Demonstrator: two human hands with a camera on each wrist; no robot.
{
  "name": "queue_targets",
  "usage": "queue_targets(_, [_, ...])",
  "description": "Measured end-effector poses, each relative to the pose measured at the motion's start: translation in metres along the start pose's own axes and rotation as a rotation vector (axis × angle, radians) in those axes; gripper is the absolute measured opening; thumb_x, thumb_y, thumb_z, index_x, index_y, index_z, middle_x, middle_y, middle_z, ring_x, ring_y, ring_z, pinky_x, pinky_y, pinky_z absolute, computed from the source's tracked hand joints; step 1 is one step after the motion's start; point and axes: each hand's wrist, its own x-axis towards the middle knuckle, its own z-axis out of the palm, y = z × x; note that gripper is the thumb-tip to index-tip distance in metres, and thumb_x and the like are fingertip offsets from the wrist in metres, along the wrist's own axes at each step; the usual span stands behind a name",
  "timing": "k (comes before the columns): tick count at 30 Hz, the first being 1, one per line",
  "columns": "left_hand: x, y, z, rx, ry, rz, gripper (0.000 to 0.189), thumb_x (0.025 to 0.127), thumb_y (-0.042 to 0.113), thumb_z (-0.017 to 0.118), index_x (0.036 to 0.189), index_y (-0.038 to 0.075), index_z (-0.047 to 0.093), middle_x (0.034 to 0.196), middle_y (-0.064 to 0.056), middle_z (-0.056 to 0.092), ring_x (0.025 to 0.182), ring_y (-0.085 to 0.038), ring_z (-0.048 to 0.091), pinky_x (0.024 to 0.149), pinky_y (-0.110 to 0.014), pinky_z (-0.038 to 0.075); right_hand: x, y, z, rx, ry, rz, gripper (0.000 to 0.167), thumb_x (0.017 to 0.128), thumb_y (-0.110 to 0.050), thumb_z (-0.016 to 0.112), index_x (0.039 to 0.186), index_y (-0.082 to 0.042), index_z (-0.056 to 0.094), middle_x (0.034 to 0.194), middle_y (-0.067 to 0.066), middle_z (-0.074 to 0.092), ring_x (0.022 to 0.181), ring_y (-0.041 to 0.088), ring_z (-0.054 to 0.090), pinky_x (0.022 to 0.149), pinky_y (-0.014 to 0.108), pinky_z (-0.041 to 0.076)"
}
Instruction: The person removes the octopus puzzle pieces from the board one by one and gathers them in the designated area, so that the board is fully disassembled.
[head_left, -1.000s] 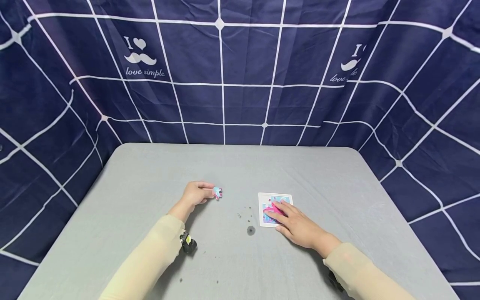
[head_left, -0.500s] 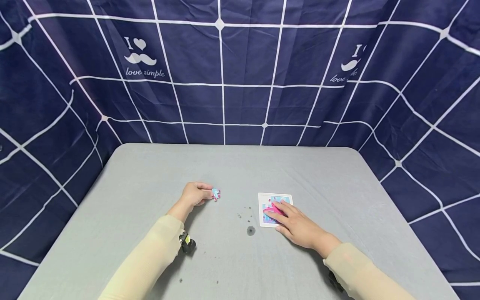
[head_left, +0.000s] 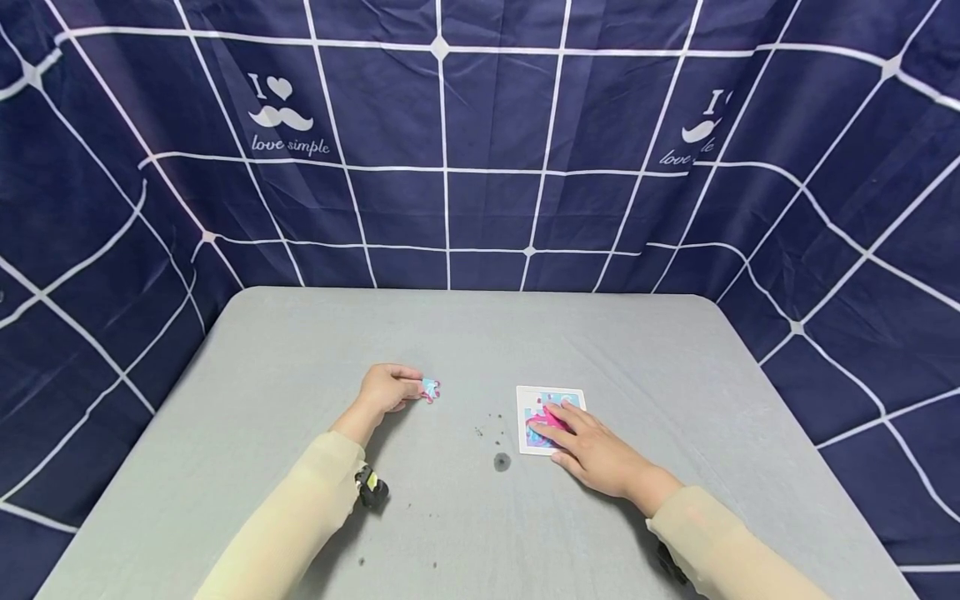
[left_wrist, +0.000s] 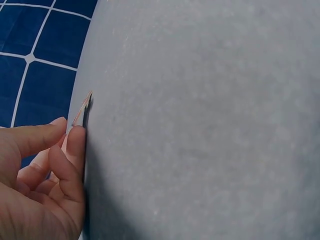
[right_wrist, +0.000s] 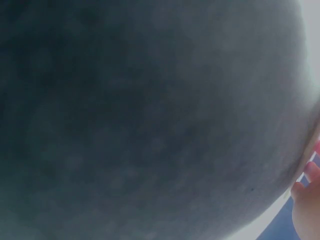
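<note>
Between thumb and fingers my left hand (head_left: 384, 388) pinches a small jigsaw puzzle piece (head_left: 431, 389), light blue with pink markings, low over the table left of centre. In the left wrist view the puzzle piece (left_wrist: 83, 110) shows edge-on, just beyond the fingertips. My right hand (head_left: 600, 448) lies with extended fingers across a white-framed jigsaw puzzle (head_left: 528, 398) to the right. Blue and pink puzzle pieces sit inside its frame, with a pale gap at the upper left; the hand hides its right side. At the right wrist view's edge, only part of the right hand (right_wrist: 309, 200) shows.
A grey cloth covers the table (head_left: 450, 333). A dark round stain (head_left: 502, 461) and several small specks mark it between the hands. Dark blue curtains (head_left: 487, 208) with white grid lines stand at the back and both sides.
The left hand has shifted slightly left and turned the puzzle piece in its fingers. The right hand and the framed puzzle have stayed in place.
</note>
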Motion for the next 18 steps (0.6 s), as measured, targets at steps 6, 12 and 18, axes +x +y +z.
queue_targets(6, [-0.003, 0.000, -0.003, -0.022, -0.006, 0.000, 0.025, 0.084, 0.003, 0.071, 0.108, -0.003, 0.068, 0.082, -0.007, 0.072, 0.071, -0.009, 0.066, 0.062, -0.026, 0.053, -0.001, 0.000, 0.001, 0.005, -0.010, 0.015, 0.049, 0.094, -0.024, 0.060, 0.141, -0.022, 0.048, 0.146, 0.014, 0.038, 0.134, 0.040, 0.031, 0.106, 0.057, 0.030])
queue_targets(12, [-0.005, 0.004, 0.000, -0.047, 0.002, 0.001, 0.025, 0.083, 0.004, 0.071, 0.108, 0.000, 0.069, 0.092, -0.009, 0.072, 0.073, -0.010, 0.065, 0.059, -0.023, 0.052, -0.001, 0.001, 0.001, 0.005, -0.011, 0.011, 0.049, 0.094, -0.025, 0.060, 0.142, -0.022, 0.047, 0.147, 0.014, 0.038, 0.134, 0.040, 0.031, 0.106, 0.058, 0.030])
queue_targets(18, [-0.007, 0.008, 0.011, -0.067, -0.015, 0.011, 0.026, 0.083, 0.005, 0.073, 0.108, 0.002, 0.070, 0.092, -0.008, 0.071, 0.071, -0.012, 0.066, 0.055, -0.020, 0.051, -0.001, 0.001, 0.000, -0.001, -0.015, 0.009, 0.048, 0.095, -0.026, 0.059, 0.142, -0.021, 0.048, 0.147, 0.014, 0.038, 0.134, 0.039, 0.031, 0.106, 0.058, 0.030])
